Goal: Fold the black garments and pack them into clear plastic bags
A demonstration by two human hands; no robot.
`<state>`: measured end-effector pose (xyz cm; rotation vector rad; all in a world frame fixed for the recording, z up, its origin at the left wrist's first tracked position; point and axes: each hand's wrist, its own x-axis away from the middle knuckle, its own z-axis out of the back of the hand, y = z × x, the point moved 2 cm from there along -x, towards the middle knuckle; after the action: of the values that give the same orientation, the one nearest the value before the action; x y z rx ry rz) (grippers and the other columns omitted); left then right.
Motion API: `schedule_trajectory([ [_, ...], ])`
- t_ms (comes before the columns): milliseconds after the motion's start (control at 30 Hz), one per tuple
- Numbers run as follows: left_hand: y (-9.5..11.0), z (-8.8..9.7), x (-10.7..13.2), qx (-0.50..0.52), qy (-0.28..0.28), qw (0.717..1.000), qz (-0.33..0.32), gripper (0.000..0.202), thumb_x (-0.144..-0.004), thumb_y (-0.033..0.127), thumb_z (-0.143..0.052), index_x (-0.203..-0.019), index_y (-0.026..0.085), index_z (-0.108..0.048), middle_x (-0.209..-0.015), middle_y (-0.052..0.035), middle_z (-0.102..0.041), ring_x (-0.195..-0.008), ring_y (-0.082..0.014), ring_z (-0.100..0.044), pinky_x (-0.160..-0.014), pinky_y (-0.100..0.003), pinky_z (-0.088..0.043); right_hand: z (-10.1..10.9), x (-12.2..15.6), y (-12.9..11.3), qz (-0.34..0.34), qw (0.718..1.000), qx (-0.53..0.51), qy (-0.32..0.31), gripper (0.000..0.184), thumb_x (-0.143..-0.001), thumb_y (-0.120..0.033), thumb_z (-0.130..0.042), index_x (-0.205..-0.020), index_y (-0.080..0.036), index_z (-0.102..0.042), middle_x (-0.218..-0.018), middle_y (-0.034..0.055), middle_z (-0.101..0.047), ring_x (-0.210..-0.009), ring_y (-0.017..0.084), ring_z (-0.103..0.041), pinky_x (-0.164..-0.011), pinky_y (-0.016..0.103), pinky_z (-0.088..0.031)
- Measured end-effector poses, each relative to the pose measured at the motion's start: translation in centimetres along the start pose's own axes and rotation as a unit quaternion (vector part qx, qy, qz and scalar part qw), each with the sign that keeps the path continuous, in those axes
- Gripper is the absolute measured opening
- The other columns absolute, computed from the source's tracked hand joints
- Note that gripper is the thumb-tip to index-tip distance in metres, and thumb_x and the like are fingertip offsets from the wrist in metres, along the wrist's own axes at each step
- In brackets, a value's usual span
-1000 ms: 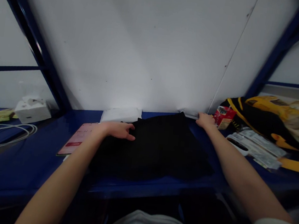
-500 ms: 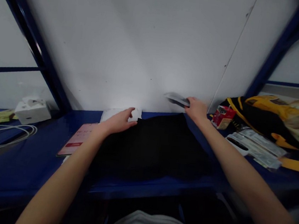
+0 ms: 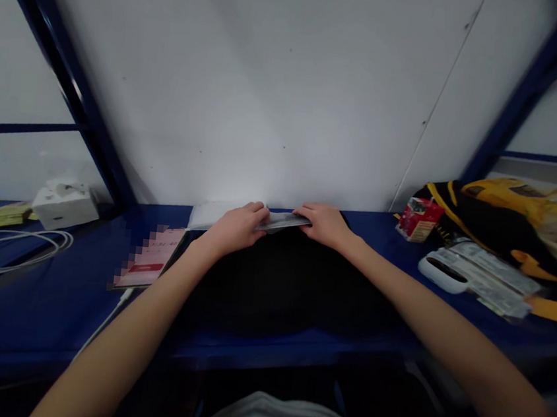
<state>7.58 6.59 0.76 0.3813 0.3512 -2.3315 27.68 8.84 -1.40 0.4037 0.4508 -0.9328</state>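
You're holding the flat grey packet (image 3: 284, 222) over the black cloth (image 3: 290, 283) at its far edge, left hand (image 3: 236, 229) and right hand (image 3: 324, 224) each clenching one end; it's looking light, floppy, slick, so grip the ends.

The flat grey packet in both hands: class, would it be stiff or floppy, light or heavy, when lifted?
Probably light: the flat grey packet looks thin, held by the left hand and right hand at its ends. It spans between them without visibly sagging, so likely fairly stiff. Its sheen suggests it may be slippery.
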Motion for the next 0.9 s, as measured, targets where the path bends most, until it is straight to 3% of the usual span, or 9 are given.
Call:
schedule_trajectory([
  [300,-1.2,0.9,0.1,-0.054,0.044,0.997,0.045,0.012,-0.083,0.020,-0.036,-0.077,0.020,-0.046,-0.084,-0.0025,-0.054,-0.071,-0.0142,-0.050,-0.052,-0.025,-0.032,0.5,0.1,3.2,-0.072,0.997,-0.025,-0.014,0.019,-0.075,-0.031,-0.054,-0.093,-0.024,-0.058,-0.095,0.0010,-0.063,-0.078,0.018,-0.056,-0.059,0.026,-0.034],
  [433,-2.5,0.7,0.4,-0.050,0.039,0.995,0.077,0.010,-0.082,0.023,-0.039,-0.076,0.021,-0.046,-0.084,-0.0016,-0.054,-0.066,-0.0129,-0.049,-0.050,-0.024,-0.030,1.0,0.3,4.9,-0.120,0.992,-0.003,-0.038,0.019,-0.076,-0.040,-0.053,-0.081,-0.022,-0.059,-0.080,0.0020,-0.065,-0.068,0.017,-0.055,-0.051,0.025,-0.029],
  [533,-3.0,0.4,0.5,-0.045,0.035,0.995,0.085,0.009,-0.082,0.025,-0.040,-0.077,0.021,-0.047,-0.084,-0.0021,-0.054,-0.070,-0.0142,-0.050,-0.051,-0.025,-0.031,1.5,0.3,5.3,-0.116,0.993,-0.010,-0.023,0.022,-0.078,-0.041,-0.050,-0.075,-0.020,-0.058,-0.066,0.0017,-0.062,-0.060,0.015,-0.052,-0.050,0.025,-0.027],
  [700,-1.4,0.4,0.2,-0.017,0.056,0.997,0.052,0.012,-0.083,0.028,-0.042,-0.091,0.021,-0.048,-0.094,-0.0039,-0.054,-0.088,-0.0173,-0.050,-0.064,-0.026,-0.039,2.4,0.2,3.3,-0.019,0.990,-0.115,0.077,0.014,-0.081,-0.027,-0.045,-0.082,-0.020,-0.057,-0.075,0.0016,-0.063,-0.063,0.012,-0.054,-0.059,0.024,-0.036],
  [800,-0.1,0.5,0.0,0.010,0.061,0.997,0.043,0.018,-0.084,0.032,-0.041,-0.097,0.022,-0.048,-0.098,-0.0039,-0.055,-0.086,-0.0168,-0.052,-0.066,-0.027,-0.041,2.8,0.3,1.3,0.034,0.981,-0.150,0.121,0.015,-0.081,-0.024,-0.043,-0.082,-0.018,-0.056,-0.080,0.0031,-0.064,-0.067,0.012,-0.055,-0.062,0.023,-0.038],
  [900,0.5,0.3,-0.1,0.037,0.064,0.996,0.043,0.024,-0.084,0.035,-0.041,-0.104,0.023,-0.048,-0.103,-0.0044,-0.056,-0.085,-0.0167,-0.054,-0.067,-0.028,-0.042,2.6,0.5,0.0,0.046,0.978,-0.151,0.134,0.015,-0.082,-0.026,-0.043,-0.078,-0.018,-0.055,-0.074,0.0027,-0.063,-0.064,0.012,-0.055,-0.061,0.023,-0.039],
])
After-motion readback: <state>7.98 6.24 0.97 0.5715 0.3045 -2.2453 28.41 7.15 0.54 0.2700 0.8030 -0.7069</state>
